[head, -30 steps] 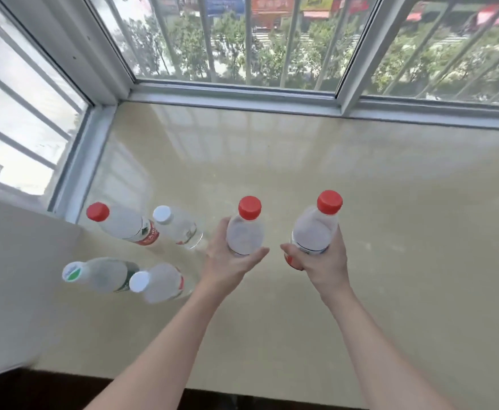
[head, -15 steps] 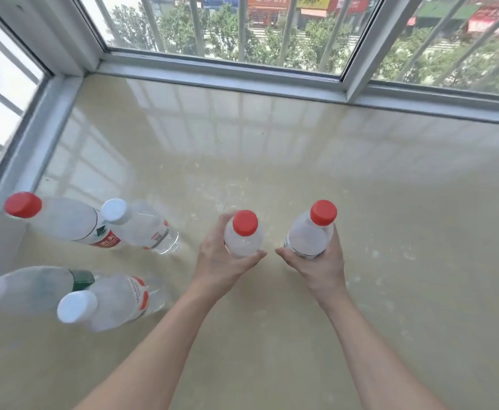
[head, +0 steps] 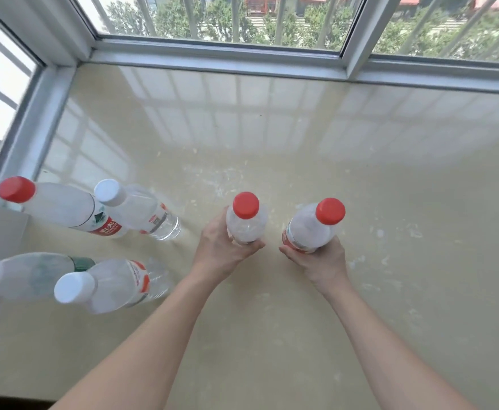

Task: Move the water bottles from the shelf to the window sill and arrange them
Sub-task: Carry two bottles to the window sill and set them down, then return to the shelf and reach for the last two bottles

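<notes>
My left hand (head: 221, 250) clamped round clear plastic red-capped water bottle (head: 246, 223); my right hand (head: 319, 258) round its red-labelled twin (head: 312, 229). Both over glossy beige window sill (head: 301, 137), right of four standing bottles (head: 124, 214). Thin walls, probably squashy, slick; full, so some weight. Grip mid-body, at label. Long axes upright, caps up.
</notes>
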A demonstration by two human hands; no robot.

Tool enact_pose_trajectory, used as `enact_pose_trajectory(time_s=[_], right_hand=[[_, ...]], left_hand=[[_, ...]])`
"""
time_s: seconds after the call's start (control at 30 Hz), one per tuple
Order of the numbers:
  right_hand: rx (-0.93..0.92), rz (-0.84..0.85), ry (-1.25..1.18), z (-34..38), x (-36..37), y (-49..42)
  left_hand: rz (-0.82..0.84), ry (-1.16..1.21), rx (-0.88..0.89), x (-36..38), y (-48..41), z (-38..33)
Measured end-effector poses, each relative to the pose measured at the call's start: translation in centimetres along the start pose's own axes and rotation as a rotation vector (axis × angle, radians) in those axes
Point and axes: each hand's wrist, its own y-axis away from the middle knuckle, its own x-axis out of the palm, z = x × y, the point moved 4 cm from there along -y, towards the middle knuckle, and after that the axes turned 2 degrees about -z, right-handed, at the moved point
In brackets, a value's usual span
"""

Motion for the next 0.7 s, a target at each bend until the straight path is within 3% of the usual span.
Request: enact_pose_trajectory(time_s=[0.4,0.6,0.7], right_hand=[[-0.026,0.001,0.038,0.1,0.0,-0.6],[-0.050,0.033,0.023,0.2,-0.3,-0.5],[-0.064,0.019,0.215,0.0,-2.1,0.1]], left_hand=[[0.025,-0.020,-0.038,0.3,0.4,1.3],[0.115,-0.360,-0.043,-0.2,0.6,1.8],[0.098,-0.604,0.008,-1.0,2.2,1.1]])
